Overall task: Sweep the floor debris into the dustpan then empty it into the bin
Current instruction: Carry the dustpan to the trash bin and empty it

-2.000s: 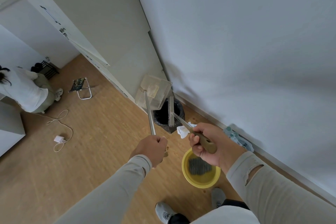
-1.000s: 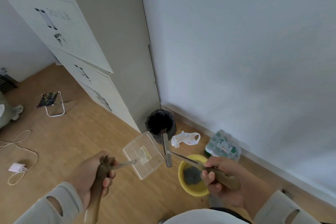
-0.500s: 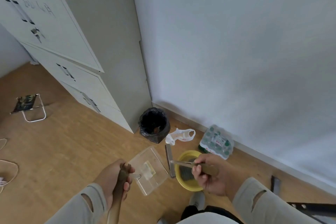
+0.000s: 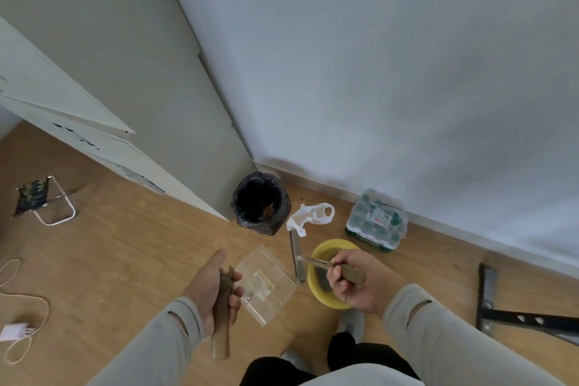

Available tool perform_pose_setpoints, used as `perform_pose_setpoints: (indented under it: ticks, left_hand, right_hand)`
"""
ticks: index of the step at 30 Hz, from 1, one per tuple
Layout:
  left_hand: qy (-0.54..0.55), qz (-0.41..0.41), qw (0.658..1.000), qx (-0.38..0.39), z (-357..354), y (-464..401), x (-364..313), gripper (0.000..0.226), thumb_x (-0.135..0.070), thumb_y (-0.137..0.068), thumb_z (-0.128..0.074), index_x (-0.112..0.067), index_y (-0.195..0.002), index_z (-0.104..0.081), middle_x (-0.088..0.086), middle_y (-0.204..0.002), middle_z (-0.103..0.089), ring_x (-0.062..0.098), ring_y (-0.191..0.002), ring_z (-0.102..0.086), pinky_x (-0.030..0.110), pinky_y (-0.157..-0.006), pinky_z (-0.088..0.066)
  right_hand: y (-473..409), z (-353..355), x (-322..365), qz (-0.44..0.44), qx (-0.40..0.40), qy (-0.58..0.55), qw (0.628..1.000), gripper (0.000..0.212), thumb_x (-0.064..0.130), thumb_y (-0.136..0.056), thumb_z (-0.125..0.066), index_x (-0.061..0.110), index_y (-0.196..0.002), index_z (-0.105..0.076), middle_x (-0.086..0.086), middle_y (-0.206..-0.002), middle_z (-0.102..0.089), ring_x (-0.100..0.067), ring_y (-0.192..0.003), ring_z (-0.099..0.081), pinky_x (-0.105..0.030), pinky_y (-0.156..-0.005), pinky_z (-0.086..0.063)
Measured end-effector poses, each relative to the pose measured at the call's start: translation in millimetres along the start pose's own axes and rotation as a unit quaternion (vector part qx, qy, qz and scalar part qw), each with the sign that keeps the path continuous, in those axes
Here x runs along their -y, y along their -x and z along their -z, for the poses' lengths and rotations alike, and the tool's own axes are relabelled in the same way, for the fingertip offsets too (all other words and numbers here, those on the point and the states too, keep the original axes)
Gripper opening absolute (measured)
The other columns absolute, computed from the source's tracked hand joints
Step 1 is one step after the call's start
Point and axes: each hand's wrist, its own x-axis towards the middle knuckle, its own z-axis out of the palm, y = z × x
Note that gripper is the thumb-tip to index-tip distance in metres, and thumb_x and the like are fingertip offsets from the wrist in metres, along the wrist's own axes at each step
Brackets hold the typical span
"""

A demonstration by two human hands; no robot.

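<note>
Left hand (image 4: 213, 282) is gripping the clear dustpan (image 4: 266, 283) at lower centre; right hand (image 4: 354, 280) is clutching the brush (image 4: 297, 255) over a yellow basin (image 4: 316, 287). Beyond, the bin (image 4: 260, 202) is sitting against the cabinet (image 4: 175, 122) edge; bare floor (image 4: 131, 247) is lying at left.

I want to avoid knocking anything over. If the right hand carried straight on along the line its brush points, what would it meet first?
Probably the white plastic bag, just beyond the brush held in the right hand; the bin stands slightly further left. Depth is uncertain.
</note>
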Motion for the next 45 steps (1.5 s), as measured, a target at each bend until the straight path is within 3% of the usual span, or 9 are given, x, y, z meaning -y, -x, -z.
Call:
perform_pose_setpoints:
  ticks: [6, 12, 18, 24, 32, 38, 45]
  left_hand:
    - [-0.024, 0.013, 0.999, 0.022, -13.0, -16.6, -17.3, 0.044, -0.053, -0.089, -0.066, -0.011, -0.100, -0.058, 0.011, -0.070, -0.060, 0.018, -0.045, -0.047, 0.024, -0.049, -0.044]
    - [-0.037, 0.034, 0.998, 0.048, -17.7, -41.9, -36.5, 0.037, -0.042, -0.093, -0.060, -0.007, -0.101, -0.056, 0.023, -0.082, -0.068, 0.022, -0.046, -0.051, 0.028, -0.049, -0.049]
    - [-0.083, 0.043, 0.992, 0.079, -17.8, -72.0, -46.0, 0.042, -0.043, -0.099, -0.049, -0.005, -0.119, -0.049, 0.019, -0.062, -0.059, 0.025, -0.042, -0.052, 0.030, -0.049, -0.052]
    - [-0.095, 0.013, 0.994, 0.052, -8.9, -94.2, -60.9, 0.033, -0.039, -0.099, -0.048, -0.008, -0.110, -0.051, 0.015, -0.062, -0.060, 0.023, -0.038, -0.052, 0.026, -0.045, -0.047]
    - [-0.077, -0.016, 0.994, 0.070, 7.2, -114.7, -70.4, 0.029, -0.039, -0.100, -0.049, -0.010, -0.101, -0.055, 0.013, -0.058, -0.057, 0.021, -0.039, -0.050, 0.025, -0.048, -0.042]
    - [-0.041, -0.008, 0.998, 0.053, -0.6, -132.7, -74.7, 0.032, -0.041, -0.097, -0.051, -0.009, -0.104, -0.050, 0.016, -0.067, -0.054, 0.023, -0.040, -0.049, 0.024, -0.046, -0.043]
    - [-0.032, -0.015, 0.999, 0.034, -22.9, -146.7, -78.4, 0.033, -0.040, -0.093, -0.051, -0.009, -0.102, -0.051, 0.016, -0.076, -0.054, 0.020, -0.038, -0.047, 0.023, -0.044, -0.041]
  right_hand:
    - [-11.5, 0.8, 5.9, 0.021, -0.017, -0.023, 0.999, 0.004, 0.006, -0.094, -0.043, 0.009, -0.093, -0.045, -0.007, -0.065, -0.049, -0.014, -0.038, -0.052, -0.020, -0.031, -0.039]
    - [-21.5, -23.3, 11.8, 0.023, -0.019, -0.036, 0.999, 0.001, 0.009, -0.094, -0.045, 0.008, -0.093, -0.046, -0.006, -0.062, -0.050, -0.014, -0.038, -0.052, -0.019, -0.032, -0.040]
    - [-31.4, -56.9, 11.2, 0.025, -0.031, -0.011, 0.999, 0.005, 0.008, -0.092, -0.046, 0.007, -0.087, -0.047, -0.005, -0.064, -0.048, -0.014, -0.040, -0.052, -0.020, -0.032, -0.040]
    - [-34.9, -86.8, 1.8, 0.024, -0.064, 0.017, 0.997, 0.002, 0.008, -0.092, -0.047, 0.007, -0.091, -0.047, -0.005, -0.067, -0.049, -0.012, -0.040, -0.054, -0.019, -0.031, -0.040]
    - [-46.2, -111.2, -3.7, 0.023, -0.078, 0.075, 0.994, 0.004, 0.010, -0.094, -0.046, 0.008, -0.094, -0.050, -0.004, -0.068, -0.051, -0.009, -0.048, -0.054, -0.019, -0.035, -0.041]
    - [-55.5, -116.2, 24.9, 0.016, -0.064, 0.121, 0.990, 0.014, 0.010, -0.097, -0.042, 0.007, -0.087, -0.051, -0.004, -0.060, -0.054, -0.007, -0.044, -0.055, -0.016, -0.036, -0.041]
    - [-63.8, -100.6, 55.3, 0.066, -0.089, 0.122, 0.986, 0.006, 0.007, -0.097, -0.046, 0.005, -0.092, -0.050, -0.006, -0.061, -0.054, -0.010, -0.045, -0.055, -0.017, -0.037, -0.041]
